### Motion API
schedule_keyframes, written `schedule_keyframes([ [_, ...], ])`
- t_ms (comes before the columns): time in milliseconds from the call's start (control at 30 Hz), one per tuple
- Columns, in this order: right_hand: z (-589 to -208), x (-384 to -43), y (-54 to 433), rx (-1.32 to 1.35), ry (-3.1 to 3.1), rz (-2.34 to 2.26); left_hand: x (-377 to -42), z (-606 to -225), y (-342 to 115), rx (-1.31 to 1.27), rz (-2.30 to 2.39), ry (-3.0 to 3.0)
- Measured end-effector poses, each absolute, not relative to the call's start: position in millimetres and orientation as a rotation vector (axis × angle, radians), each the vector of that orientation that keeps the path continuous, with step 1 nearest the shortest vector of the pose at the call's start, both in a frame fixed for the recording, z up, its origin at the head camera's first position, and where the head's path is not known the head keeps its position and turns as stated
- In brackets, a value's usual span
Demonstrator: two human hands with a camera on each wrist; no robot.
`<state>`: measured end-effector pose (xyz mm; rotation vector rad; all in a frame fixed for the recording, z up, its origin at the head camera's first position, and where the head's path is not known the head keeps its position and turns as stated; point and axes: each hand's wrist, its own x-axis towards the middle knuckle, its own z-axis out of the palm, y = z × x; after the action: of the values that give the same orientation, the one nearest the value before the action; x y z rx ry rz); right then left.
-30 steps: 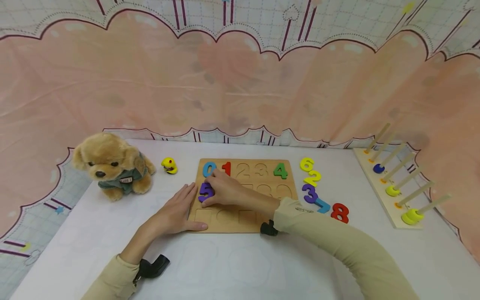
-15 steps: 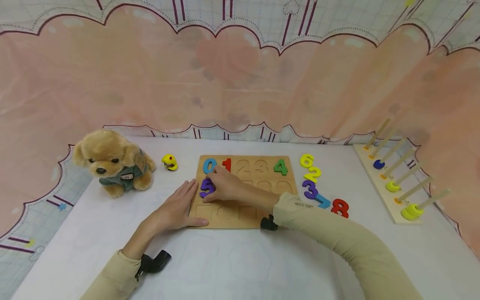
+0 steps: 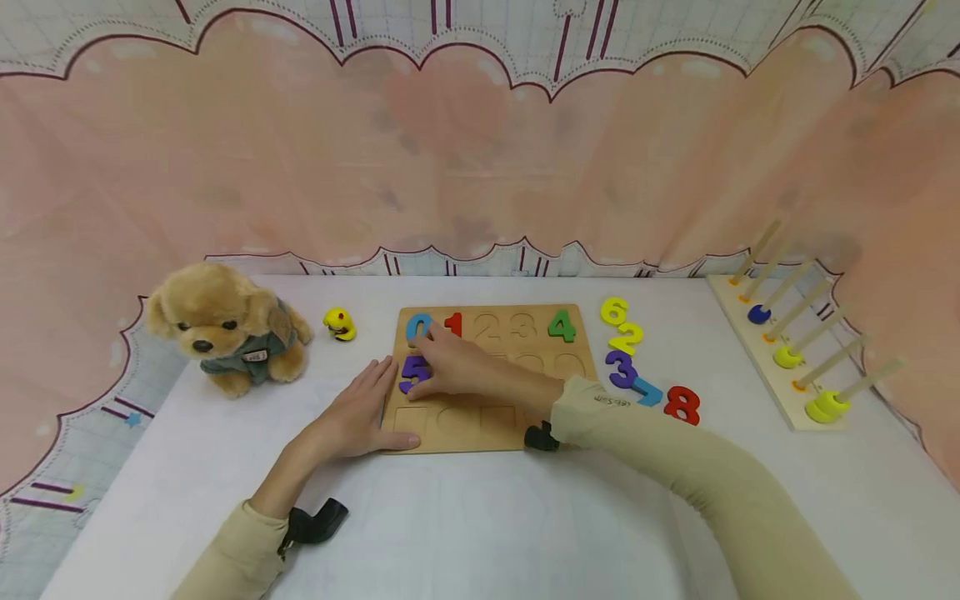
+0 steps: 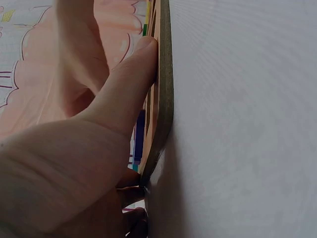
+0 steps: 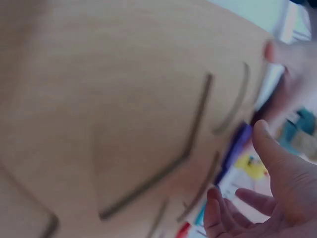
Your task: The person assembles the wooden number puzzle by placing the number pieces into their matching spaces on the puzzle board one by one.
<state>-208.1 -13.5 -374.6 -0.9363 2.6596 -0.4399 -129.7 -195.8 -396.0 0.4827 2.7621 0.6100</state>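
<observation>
A wooden number board (image 3: 465, 417) lies on the white table, with a blue 0 (image 3: 414, 325), a red 1 (image 3: 453, 324) and a green 4 (image 3: 562, 326) in its top row. The purple 5 (image 3: 413, 372) lies at the left of the middle row. My right hand (image 3: 461, 367) is over the board beside the 5, thumb and fingers spread apart near its ends; whether they touch it I cannot tell. My left hand (image 3: 360, 417) rests at the board's left edge, its thumb (image 4: 141, 54) lying on the front left corner and its fingers extended along the side.
Right of the board lie a yellow 6 (image 3: 614, 311), yellow 2 (image 3: 626, 338), purple 3 (image 3: 621, 369), blue 7 (image 3: 647, 391) and red 8 (image 3: 682, 404). A peg stand (image 3: 780, 375) is farther right. A plush dog (image 3: 225, 329) and a small yellow toy (image 3: 340, 324) are at left.
The purple 5 has settled flatter on the board, and my right fingers have drawn slightly away from it. My left hand stays at the board's edge.
</observation>
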Motion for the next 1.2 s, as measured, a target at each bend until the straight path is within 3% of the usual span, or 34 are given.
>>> schedule_keyframes([
  [567,-299.1,-188.2,85.5,-1.037,2.929,-0.749,-127.4,-402.1,-193.8,0.426,0.615,2.771],
  [900,-316.6,-172.2,173.8,-0.826,2.964,-0.812,-127.2,-401.5,-195.5,0.427,0.611,2.785],
  [1200,-347.2,-149.5,216.1,-0.792,2.897,-0.845,-127.1,-401.8,-195.9,0.472,0.610,2.802],
])
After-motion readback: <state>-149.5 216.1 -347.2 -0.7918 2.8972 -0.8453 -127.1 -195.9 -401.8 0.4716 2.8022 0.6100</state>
